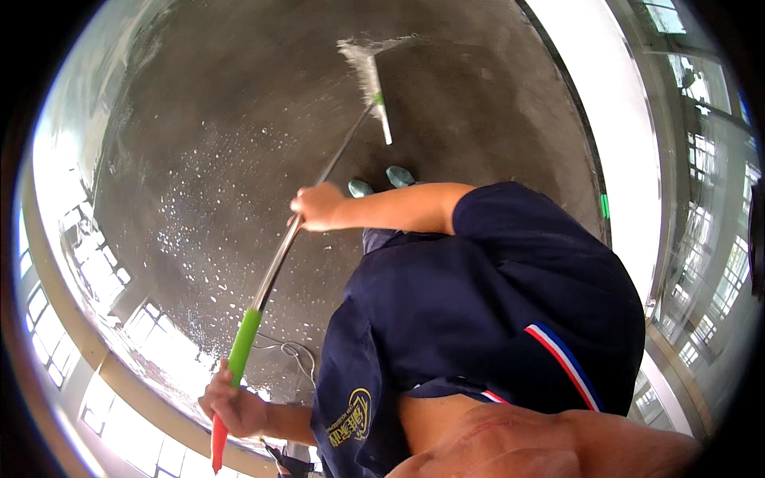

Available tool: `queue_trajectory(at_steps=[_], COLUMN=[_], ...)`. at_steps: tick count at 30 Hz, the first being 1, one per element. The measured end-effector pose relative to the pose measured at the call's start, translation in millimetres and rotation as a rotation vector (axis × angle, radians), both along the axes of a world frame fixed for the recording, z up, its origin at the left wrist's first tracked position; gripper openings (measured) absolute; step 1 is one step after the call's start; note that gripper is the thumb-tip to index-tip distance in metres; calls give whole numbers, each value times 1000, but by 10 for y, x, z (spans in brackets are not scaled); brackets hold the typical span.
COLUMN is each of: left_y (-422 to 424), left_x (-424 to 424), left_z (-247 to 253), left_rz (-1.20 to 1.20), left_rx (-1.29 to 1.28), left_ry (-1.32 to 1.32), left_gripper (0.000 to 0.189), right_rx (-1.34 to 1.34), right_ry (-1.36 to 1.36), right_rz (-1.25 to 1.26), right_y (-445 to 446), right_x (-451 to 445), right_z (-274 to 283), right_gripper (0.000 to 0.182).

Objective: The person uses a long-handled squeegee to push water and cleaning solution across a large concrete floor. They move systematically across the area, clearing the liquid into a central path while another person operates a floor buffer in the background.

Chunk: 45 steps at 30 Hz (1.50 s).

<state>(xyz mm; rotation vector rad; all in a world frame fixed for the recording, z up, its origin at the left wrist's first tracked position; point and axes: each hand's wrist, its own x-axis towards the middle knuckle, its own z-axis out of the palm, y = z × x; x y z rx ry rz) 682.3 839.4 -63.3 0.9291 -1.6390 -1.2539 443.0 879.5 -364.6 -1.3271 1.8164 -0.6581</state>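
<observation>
A floor squeegee with a long metal pole (278,263) lies diagonally across the view. My left hand (233,403) is closed around the lower end of its green grip (244,343), by the red end piece (219,445). Farther up, my right hand (317,206) grips the bare metal, with the right forearm crossing in front of my body. The long, narrow squeegee head (378,98) rests on the wet dark floor (466,119) beyond my feet. Whitish foam or water (358,63) gathers along the left side of the head and beyond its far end.
The tips of two greenish shoes (399,176) show near the squeegee head. White droplets or suds (185,221) dot the floor at left. A thin looped cable (293,349) lies near my left side. A bright white strip (627,149) with a dark edge borders the floor at right.
</observation>
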Motion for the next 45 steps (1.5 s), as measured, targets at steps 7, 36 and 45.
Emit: queue_trajectory(at_steps=[7, 36, 45], left_y=[-40, -1553, -1115], left_x=[685, -1733, -1899], left_z=[452, -789, 418], left_rz=[218, 110, 376], left_rx=[-126, -33, -246], left_ry=[139, -152, -67], left_gripper=[22, 23, 29], right_rx=[-91, 59, -94], right_ry=[-163, 132, -222], right_rz=[296, -13, 390], right_y=[-831, -1535, -2688], right_x=[936, -2105, -1175], right_z=[274, -425, 147], right_gripper=[21, 23, 33])
